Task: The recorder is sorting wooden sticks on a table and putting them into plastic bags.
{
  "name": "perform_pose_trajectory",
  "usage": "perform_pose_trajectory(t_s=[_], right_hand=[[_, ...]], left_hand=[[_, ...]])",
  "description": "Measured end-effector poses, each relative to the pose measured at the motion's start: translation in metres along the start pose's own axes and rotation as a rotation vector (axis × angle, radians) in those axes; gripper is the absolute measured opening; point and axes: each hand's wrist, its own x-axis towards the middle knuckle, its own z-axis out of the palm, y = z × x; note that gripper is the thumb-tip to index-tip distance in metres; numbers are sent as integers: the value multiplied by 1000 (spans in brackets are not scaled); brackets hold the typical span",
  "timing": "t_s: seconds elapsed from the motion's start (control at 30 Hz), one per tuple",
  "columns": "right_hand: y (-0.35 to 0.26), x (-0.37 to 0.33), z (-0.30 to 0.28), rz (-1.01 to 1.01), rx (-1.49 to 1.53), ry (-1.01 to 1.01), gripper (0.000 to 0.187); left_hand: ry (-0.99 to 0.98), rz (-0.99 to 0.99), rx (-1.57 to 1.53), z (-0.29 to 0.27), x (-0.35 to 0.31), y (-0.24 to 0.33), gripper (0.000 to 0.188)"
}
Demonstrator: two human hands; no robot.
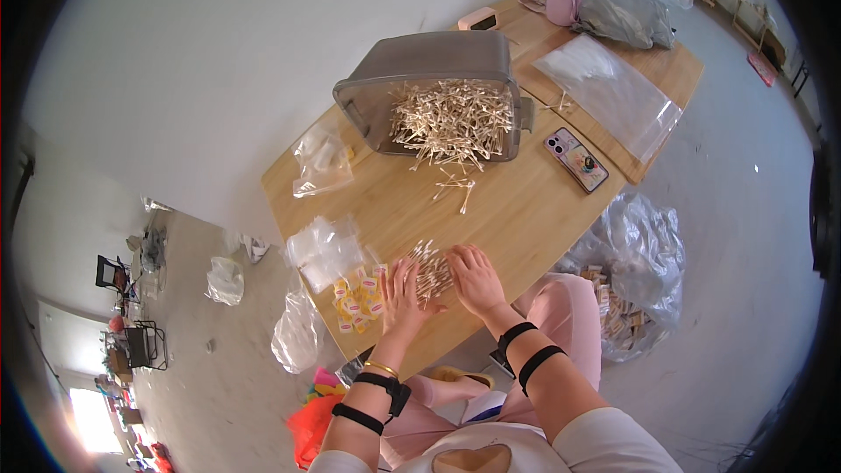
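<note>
A small pile of cotton swabs (430, 270) lies on the wooden table near its front edge, between my two hands. My left hand (401, 300) rests along the pile's left side, fingers stretched out and slightly apart. On the opposite side, my right hand (476, 280) lies with its fingers extended and the fingertips touching or very near the swabs. Neither hand grips anything. Farther back, a grey plastic bin (429, 51) is tipped on its side, its mouth facing me. Many loose cotton swabs (455, 118) fill it and spill onto the table, with several strays in front.
Small yellow-and-white labels (355, 302) and clear plastic bags (326, 250) lie left of my hands. A phone (575, 159), a large clear bag (613, 92) and a pink cup (562, 4) are on the right. Below the table's right edge stands a plastic sack (635, 263) of small packs.
</note>
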Motion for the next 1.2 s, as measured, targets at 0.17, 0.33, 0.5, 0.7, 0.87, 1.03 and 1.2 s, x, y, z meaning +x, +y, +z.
perform_pose_trajectory(t_s=[0.17,0.33,0.5,0.7,0.87,1.03,1.2], right_hand=[[2,0,3,-7,19,10,33],[3,2,3,-12,21,5,34],[-1,0,-1,-15,42,38,32],[4,0,2,-13,48,50,34],[1,0,1,1,85,66,33],[0,0,-3,3,74,47,31],[-1,1,-2,9,95,62,30]], left_hand=[[-37,16,9,16,-13,16,92],[-67,-53,83,33,-18,28,83],[-115,-59,94,35,-39,44,85],[-32,-94,46,38,-7,46,88],[-34,-93,33,46,-10,41,86],[-156,-96,72,40,-26,54,77],[-177,-164,211,33,2,39,79]])
